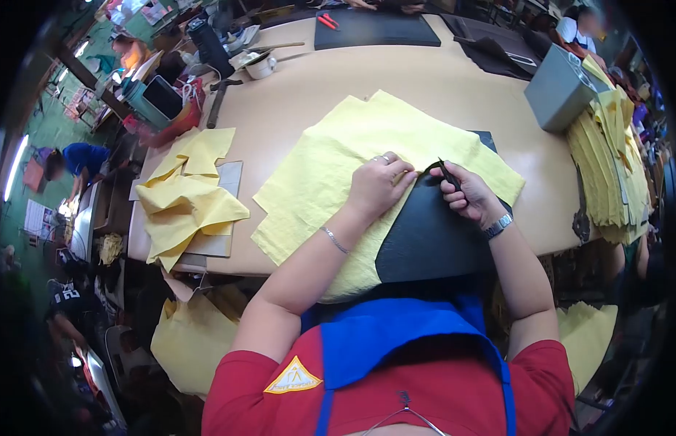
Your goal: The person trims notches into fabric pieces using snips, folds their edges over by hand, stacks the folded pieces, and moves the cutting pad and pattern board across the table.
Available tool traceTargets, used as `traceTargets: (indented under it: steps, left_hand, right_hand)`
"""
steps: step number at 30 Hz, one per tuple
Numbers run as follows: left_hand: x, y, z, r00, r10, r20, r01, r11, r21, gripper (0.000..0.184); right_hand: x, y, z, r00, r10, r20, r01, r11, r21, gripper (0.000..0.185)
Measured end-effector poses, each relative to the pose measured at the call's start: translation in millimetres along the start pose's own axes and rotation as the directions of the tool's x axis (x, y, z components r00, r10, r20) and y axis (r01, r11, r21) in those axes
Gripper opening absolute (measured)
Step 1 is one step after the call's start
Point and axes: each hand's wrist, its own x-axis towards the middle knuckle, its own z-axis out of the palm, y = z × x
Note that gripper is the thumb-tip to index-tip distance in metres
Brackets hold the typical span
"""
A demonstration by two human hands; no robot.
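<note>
A large pale-yellow sheet (338,160), like soft leather or cloth, lies over the table with its near edge hanging down. Its right part overlaps a dark cutting board (432,240). My left hand (381,182) is closed in a pinch at the sheet's edge, beside the board. In my right hand (468,192) is a small black tool that looks like thread snips (451,178), its pointed end upward. The tips of both hands are close together, and a dark curved piece bridges the small gap between them. Whether the snips' blades touch the sheet I cannot tell.
Yellow pieces (192,196) lie on a grey board at left. A grey metal box (559,91) stands by stacked yellow sheets (603,160) at right. Red-handled scissors (328,22) rest on a black mat (381,33) at the back. A mug (261,67) and a hammer (219,102) sit back left.
</note>
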Motion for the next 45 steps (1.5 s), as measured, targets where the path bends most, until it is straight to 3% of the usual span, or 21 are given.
traceTargets:
  steps: [5, 7, 9, 10, 12, 14, 17, 19, 21, 24, 25, 28, 29, 32, 35, 37, 39, 41, 43, 44, 45]
  left_hand:
    - [1, -2, -7, 0.980, -0.085, 0.182, 0.102, 0.991, -0.090, 0.023]
    - [5, -13, -24, 0.933, -0.062, 0.354, 0.127, 0.978, -0.164, 0.039]
    - [9, -29, -55, 0.860, 0.192, 0.472, -0.179, 0.981, -0.074, 0.063]
    - [8, -36, -68, 0.787, 0.302, 0.538, -0.332, 0.942, -0.044, 0.075]
    - [0, -48, -78, 0.707, 0.221, 0.672, -0.363, 0.929, 0.077, 0.091]
    - [-2, -58, -72, 0.732, 0.086, 0.676, -0.295, 0.935, 0.200, 0.100]
    - [17, -57, -47, 0.820, -0.318, 0.477, 0.091, 0.894, 0.439, 0.103]
    - [29, -71, -9, 0.848, -0.505, 0.162, 0.388, 0.799, 0.458, 0.103]
    - [38, -69, 11, 0.819, -0.572, -0.040, 0.561, 0.784, 0.265, 0.103]
    - [43, -57, 5, 0.887, -0.447, 0.112, 0.417, 0.882, 0.221, 0.102]
    - [41, -59, -5, 0.905, -0.355, 0.236, 0.270, 0.905, 0.328, 0.102]
    - [16, -56, -48, 0.813, -0.191, 0.551, -0.034, 0.928, 0.372, 0.102]
    - [3, -52, -54, 0.814, -0.228, 0.534, -0.012, 0.913, 0.408, 0.103]
    - [-41, -31, -83, 0.823, -0.275, 0.496, 0.052, 0.907, 0.417, 0.106]
    - [-35, 22, -112, 0.648, -0.453, 0.612, -0.012, 0.797, 0.603, 0.106]
    - [-20, 52, -117, 0.546, -0.508, 0.667, -0.167, 0.714, 0.680, 0.097]
    - [-15, 38, -84, 0.800, -0.091, 0.592, -0.219, 0.876, 0.430, 0.087]
    - [2, 22, -46, 0.849, 0.160, 0.504, -0.275, 0.948, 0.161, 0.075]
    - [23, 17, -10, 0.791, 0.268, 0.549, -0.231, 0.963, -0.138, 0.062]
    - [24, 18, 3, 0.799, 0.250, 0.547, -0.238, 0.967, -0.094, 0.058]
    - [26, 20, 15, 0.807, 0.235, 0.542, -0.247, 0.968, -0.051, 0.054]
  right_hand:
    - [-8, 12, -10, 0.995, -0.098, -0.017, 0.098, 0.995, -0.018, 0.034]
    - [-33, 8, -12, 0.945, -0.300, -0.128, 0.273, 0.943, -0.193, 0.035]
    - [-51, -3, -33, 0.811, -0.526, -0.257, 0.354, 0.790, -0.500, 0.038]
    - [-58, -12, -61, 0.694, -0.653, -0.301, 0.314, 0.652, -0.690, 0.040]
    - [-44, -15, -144, 0.281, -0.959, -0.037, 0.166, 0.087, -0.982, 0.043]
    - [-65, -30, -181, 0.471, -0.794, -0.385, -0.269, 0.286, -0.920, 0.042]
    - [-52, -17, -226, 0.168, -0.981, -0.097, -0.547, -0.011, -0.837, 0.043]
    - [-61, -26, -153, 0.225, -0.974, 0.031, -0.307, -0.101, -0.946, 0.048]
    - [-68, -13, -66, 0.521, -0.853, 0.001, 0.054, 0.031, -0.998, 0.056]
    - [-59, 32, -15, 0.618, -0.740, 0.266, 0.086, -0.272, -0.958, 0.063]
    - [-63, 43, -5, 0.521, -0.776, 0.355, 0.053, -0.386, -0.921, 0.064]
    - [-61, 45, -18, 0.551, -0.798, 0.247, 0.071, -0.250, -0.966, 0.068]
    - [-63, 37, -37, 0.604, -0.786, 0.133, 0.229, 0.011, -0.973, 0.060]
    - [-81, 3, -55, 0.837, -0.546, -0.037, 0.029, 0.112, -0.993, 0.043]
    - [-90, -16, -81, 0.852, -0.518, -0.078, 0.060, 0.245, -0.968, 0.027]
    - [-98, -35, -80, 0.827, -0.561, 0.031, 0.109, 0.107, -0.988, 0.022]
    - [-105, -53, -68, 0.805, -0.588, 0.081, 0.129, 0.039, -0.991, 0.019]
    - [-108, -67, -54, 0.782, -0.621, 0.048, 0.115, 0.068, -0.991, 0.017]
    - [-107, -86, -51, 0.745, -0.647, 0.161, 0.148, -0.076, -0.986, 0.017]
    - [-108, -98, -55, 0.725, -0.655, 0.212, 0.154, -0.146, -0.977, 0.018]
    - [-94, -100, -80, 0.463, -0.765, 0.448, -0.015, -0.512, -0.859, 0.019]
